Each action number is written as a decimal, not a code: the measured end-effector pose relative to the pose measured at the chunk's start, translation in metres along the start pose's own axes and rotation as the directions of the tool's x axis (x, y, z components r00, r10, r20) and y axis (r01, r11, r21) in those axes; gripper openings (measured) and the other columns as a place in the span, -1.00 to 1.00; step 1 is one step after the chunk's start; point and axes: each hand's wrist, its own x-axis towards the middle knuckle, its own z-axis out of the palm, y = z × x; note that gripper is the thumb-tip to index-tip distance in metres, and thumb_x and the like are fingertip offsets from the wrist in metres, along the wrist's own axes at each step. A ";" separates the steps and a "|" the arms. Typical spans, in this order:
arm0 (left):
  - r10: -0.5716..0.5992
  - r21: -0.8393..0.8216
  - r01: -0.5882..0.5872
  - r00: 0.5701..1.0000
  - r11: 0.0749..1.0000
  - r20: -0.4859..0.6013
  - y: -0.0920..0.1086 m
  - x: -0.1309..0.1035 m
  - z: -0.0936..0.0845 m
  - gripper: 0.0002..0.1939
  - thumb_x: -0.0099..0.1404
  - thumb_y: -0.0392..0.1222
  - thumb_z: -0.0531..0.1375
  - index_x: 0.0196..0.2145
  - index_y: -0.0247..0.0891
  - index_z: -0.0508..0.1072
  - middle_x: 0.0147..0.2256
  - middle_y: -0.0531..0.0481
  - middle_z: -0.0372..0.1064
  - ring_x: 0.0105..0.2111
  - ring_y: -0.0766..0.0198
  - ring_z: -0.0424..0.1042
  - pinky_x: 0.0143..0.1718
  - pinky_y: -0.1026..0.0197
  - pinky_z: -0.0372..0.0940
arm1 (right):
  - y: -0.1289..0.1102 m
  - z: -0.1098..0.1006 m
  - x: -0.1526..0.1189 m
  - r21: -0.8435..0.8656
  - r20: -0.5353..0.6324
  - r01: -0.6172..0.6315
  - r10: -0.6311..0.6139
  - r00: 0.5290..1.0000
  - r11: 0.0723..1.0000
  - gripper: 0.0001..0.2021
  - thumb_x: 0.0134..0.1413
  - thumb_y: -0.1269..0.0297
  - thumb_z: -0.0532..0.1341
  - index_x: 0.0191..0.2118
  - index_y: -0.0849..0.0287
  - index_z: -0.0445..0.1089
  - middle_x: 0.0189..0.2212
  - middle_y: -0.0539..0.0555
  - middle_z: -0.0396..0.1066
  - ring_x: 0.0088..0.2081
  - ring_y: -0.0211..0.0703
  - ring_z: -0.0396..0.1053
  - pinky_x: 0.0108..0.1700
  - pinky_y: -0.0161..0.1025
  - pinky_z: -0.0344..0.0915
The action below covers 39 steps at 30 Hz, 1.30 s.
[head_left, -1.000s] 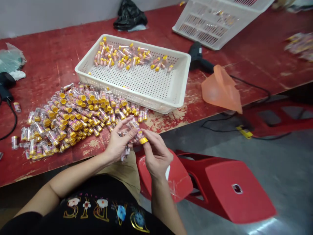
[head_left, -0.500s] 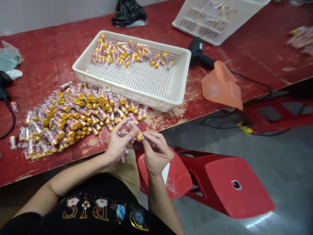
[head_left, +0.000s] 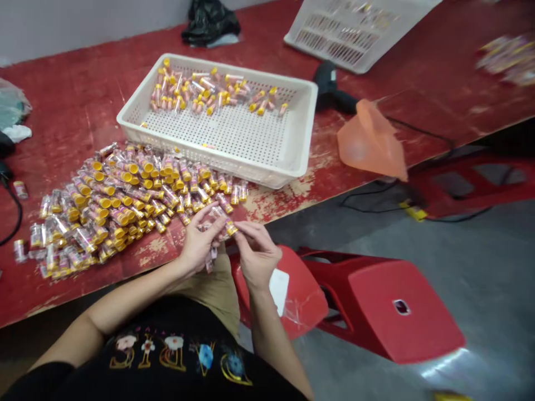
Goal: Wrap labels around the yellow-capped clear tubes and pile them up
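Between the thumb and fingers of my left hand [head_left: 200, 239] is a small clear tube [head_left: 228, 224] with a printed wrap and a yellow cap. My right hand [head_left: 259, 255] pinches the capped end of the same tube. Printed film sleeves [head_left: 210, 259] hang below the left palm, partly hidden by the fingers. Just beyond my hands, a large heap of wrapped, yellow-capped tubes [head_left: 121, 206] covers the near part of the red table [head_left: 71, 133]. Behind the heap stands a white perforated tray [head_left: 307, 133] with more capped tubes along its far side.
A dark heat gun [head_left: 328, 89] lies right of the tray, beside an orange plastic piece [head_left: 371, 142]. A white crate [head_left: 351, 39] and a black bag [head_left: 211, 22] sit farther back. Red stools [head_left: 409, 312] stand to my right, a white card [head_left: 279, 289] on the nearer one.
The view has shifted slightly, so the table's contents appear farther left. Both hands stay together on the tube, and more of the white card shows beside my right wrist.
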 end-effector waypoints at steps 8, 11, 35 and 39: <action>-0.021 -0.003 0.021 0.998 1.000 0.054 -0.003 0.002 -0.001 -0.21 0.00 -0.01 0.56 0.18 -0.17 0.51 -0.44 0.13 0.40 -0.57 0.50 0.31 -0.61 0.43 0.06 | -0.001 -0.002 -0.001 -0.012 -0.027 0.008 -0.008 1.000 1.000 -0.84 0.14 0.38 0.38 -0.18 0.02 0.67 -0.30 0.05 0.55 -0.21 -0.19 0.51 -0.19 -0.22 0.46; -0.026 0.004 0.026 0.998 1.000 0.050 -0.003 0.003 -0.001 -0.21 0.00 -0.01 0.56 0.18 -0.17 0.51 -0.44 0.13 0.41 -0.58 0.51 0.31 -0.62 0.43 0.05 | 0.001 -0.004 -0.002 -0.014 -0.015 0.023 -0.023 1.000 1.000 -0.84 0.15 0.38 0.38 -0.18 0.02 0.66 -0.30 0.04 0.56 -0.22 -0.20 0.52 -0.17 -0.21 0.46; -0.418 -0.210 0.379 0.888 0.901 -0.192 0.010 -0.028 -0.078 -0.67 0.30 -0.46 0.33 0.02 -0.45 0.49 -0.22 -0.25 0.61 -0.32 0.27 0.62 -0.26 0.30 0.52 | 0.074 0.088 0.237 -0.544 0.532 0.306 0.040 0.846 0.781 -0.69 0.25 0.40 0.09 -0.06 0.19 0.56 -0.06 0.22 0.55 0.01 0.00 0.48 0.15 -0.04 0.41; -0.376 -0.156 0.352 0.910 0.923 -0.174 0.008 -0.021 -0.080 -0.53 0.06 -0.20 0.55 -0.13 -0.38 0.53 -0.31 -0.15 0.59 -0.38 0.26 0.58 -0.36 0.27 0.51 | 0.088 0.159 0.310 -0.555 0.747 0.381 0.241 0.620 0.740 -0.78 0.04 0.52 0.29 -0.18 0.22 0.59 -0.25 0.13 0.61 -0.19 -0.08 0.52 0.01 -0.15 0.45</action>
